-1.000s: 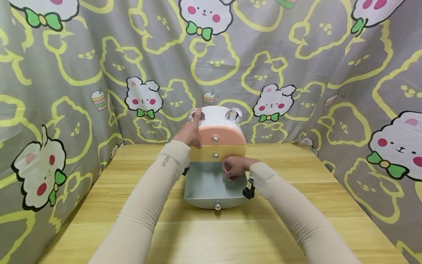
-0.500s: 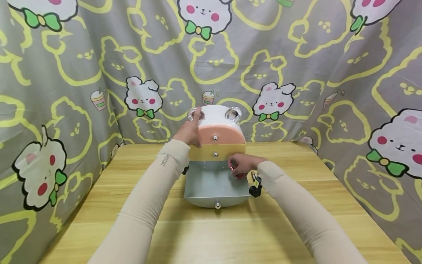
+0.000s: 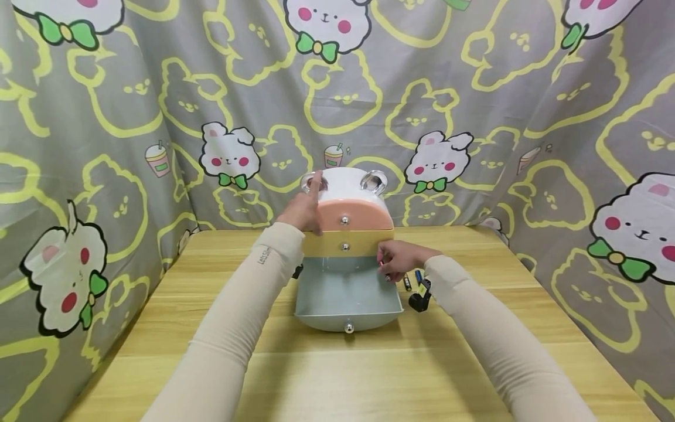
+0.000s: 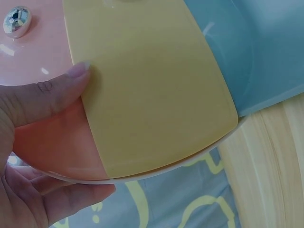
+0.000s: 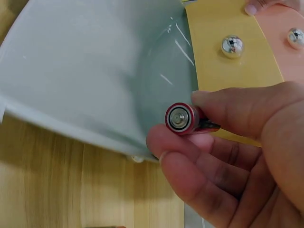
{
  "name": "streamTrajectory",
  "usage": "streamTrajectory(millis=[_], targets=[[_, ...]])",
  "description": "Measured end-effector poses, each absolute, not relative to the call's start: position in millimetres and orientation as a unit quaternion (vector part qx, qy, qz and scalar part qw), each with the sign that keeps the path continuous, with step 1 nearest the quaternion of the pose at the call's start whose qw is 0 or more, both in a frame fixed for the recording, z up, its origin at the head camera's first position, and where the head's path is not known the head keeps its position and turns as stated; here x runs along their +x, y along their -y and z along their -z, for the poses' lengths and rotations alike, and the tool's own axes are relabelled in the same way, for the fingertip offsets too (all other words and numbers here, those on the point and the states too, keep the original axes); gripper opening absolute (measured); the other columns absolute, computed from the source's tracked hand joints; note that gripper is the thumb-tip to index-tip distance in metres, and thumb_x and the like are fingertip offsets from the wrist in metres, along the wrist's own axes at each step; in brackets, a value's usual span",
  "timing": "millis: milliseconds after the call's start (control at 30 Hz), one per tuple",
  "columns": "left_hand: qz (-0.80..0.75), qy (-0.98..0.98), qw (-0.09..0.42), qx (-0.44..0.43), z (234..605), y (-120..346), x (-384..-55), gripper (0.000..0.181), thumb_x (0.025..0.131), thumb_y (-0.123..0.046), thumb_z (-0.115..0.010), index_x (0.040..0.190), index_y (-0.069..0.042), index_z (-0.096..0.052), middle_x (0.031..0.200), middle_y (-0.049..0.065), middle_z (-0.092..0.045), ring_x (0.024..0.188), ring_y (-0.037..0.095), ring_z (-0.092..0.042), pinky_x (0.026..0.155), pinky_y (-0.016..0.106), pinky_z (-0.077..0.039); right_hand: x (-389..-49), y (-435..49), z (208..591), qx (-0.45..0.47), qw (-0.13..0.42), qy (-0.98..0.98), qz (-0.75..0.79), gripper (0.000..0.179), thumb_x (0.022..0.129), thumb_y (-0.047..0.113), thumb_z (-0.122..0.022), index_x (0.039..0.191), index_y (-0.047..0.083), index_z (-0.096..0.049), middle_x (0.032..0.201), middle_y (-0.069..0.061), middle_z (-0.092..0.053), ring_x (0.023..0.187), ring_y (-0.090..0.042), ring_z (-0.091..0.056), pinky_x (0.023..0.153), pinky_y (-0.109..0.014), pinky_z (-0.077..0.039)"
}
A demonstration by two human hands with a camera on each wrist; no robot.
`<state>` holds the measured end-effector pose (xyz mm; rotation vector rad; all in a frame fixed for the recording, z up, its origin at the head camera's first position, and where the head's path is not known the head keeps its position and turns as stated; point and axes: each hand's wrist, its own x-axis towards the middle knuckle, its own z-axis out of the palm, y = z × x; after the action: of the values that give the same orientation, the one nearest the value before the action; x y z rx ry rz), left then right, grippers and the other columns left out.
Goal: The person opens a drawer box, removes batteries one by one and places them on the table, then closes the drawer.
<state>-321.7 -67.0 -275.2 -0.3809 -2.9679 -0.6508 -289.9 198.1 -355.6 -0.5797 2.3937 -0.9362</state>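
Observation:
A small drawer cabinet with a white top (image 3: 345, 183), a coral drawer (image 3: 364, 214) and a yellow drawer (image 3: 321, 245) stands on the table. Its bottom grey-blue drawer (image 3: 337, 293) is pulled out, and its visible floor is bare. My left hand (image 3: 303, 211) grips the cabinet's left side; in the left wrist view the thumb (image 4: 52, 97) lies on the front and the fingers wrap behind the edge. My right hand (image 3: 401, 258) is at the open drawer's right wall. Between thumb and fingers it pinches a battery (image 5: 183, 118) with a red ring, its end facing the right wrist camera.
Beside the drawer on the right, a dark battery (image 3: 407, 283) and a blue battery (image 3: 419, 276) lie on the wooden table (image 3: 337, 381), close under my right wrist. Patterned curtains (image 3: 343, 99) enclose the table at the back and sides.
My right hand has moved right, from inside the open drawer to its right wall, still pinching the battery. The batteries on the table have come into sight. My left hand has stayed put.

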Motion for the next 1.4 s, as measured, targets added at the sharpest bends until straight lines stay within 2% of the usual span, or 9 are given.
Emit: streamTrajectory(millis=[167,367,500,767,1200,1400], targets=[[0.211,0.969,0.042,-0.123,275,67,-322,0.146,0.054,0.005,-0.09,0.151,-0.031,0.013,0.114,0.032,-0.054,0.099,0.042,-0.057,0.09,0.048,-0.048,-290,-206,353,-0.208,0.241,-0.881,0.35,0.013,0.094,0.002,-0.06,0.098,0.001,-0.047,0.076,-0.016,-0.061,0.062,-0.025,-0.064,0.06,-0.039,-0.057],[0.206,0.97,0.041,-0.125,276,67,-323,0.148,0.054,0.004,-0.091,0.15,-0.032,0.016,0.114,0.032,-0.054,0.099,0.042,-0.058,0.091,0.048,-0.048,-288,-215,353,-0.211,0.243,-0.877,0.357,0.009,0.098,0.001,-0.054,0.1,0.0,-0.045,0.075,-0.016,-0.06,0.063,-0.03,-0.065,0.065,-0.048,-0.057],[0.206,0.969,0.044,-0.13,278,67,-324,0.148,0.053,0.003,-0.091,0.151,-0.031,0.015,0.113,0.032,-0.055,0.099,0.042,-0.058,0.091,0.048,-0.047,-288,-221,355,-0.213,0.246,-0.874,0.359,0.007,0.099,0.001,-0.05,0.1,-0.001,-0.044,0.074,-0.015,-0.06,0.062,-0.027,-0.065,0.067,-0.049,-0.057],[0.209,0.968,0.041,-0.134,277,69,-323,0.147,0.054,0.003,-0.091,0.151,-0.031,0.015,0.113,0.034,-0.054,0.101,0.043,-0.057,0.091,0.048,-0.047,-290,-232,360,-0.204,0.241,-0.89,0.328,0.005,0.099,0.002,-0.05,0.099,0.001,-0.045,0.071,-0.013,-0.061,0.06,-0.022,-0.063,0.059,-0.041,-0.056],[0.214,0.967,0.037,-0.135,275,68,-320,0.148,0.055,0.004,-0.091,0.151,-0.031,0.015,0.116,0.035,-0.053,0.101,0.044,-0.057,0.091,0.049,-0.047,-293,-257,379,-0.159,0.224,-0.894,0.353,0.013,0.093,-0.005,-0.055,0.101,0.0,-0.045,0.068,-0.013,-0.061,0.057,-0.02,-0.06,0.061,-0.043,-0.057],[0.214,0.967,0.042,-0.134,276,68,-320,0.147,0.055,0.004,-0.09,0.151,-0.03,0.015,0.114,0.033,-0.054,0.1,0.043,-0.057,0.091,0.049,-0.047,-293,-263,386,-0.142,0.184,-0.916,0.328,0.018,0.088,-0.006,-0.059,0.1,0.0,-0.047,0.07,-0.012,-0.064,0.059,-0.023,-0.064,0.063,-0.043,-0.057]])
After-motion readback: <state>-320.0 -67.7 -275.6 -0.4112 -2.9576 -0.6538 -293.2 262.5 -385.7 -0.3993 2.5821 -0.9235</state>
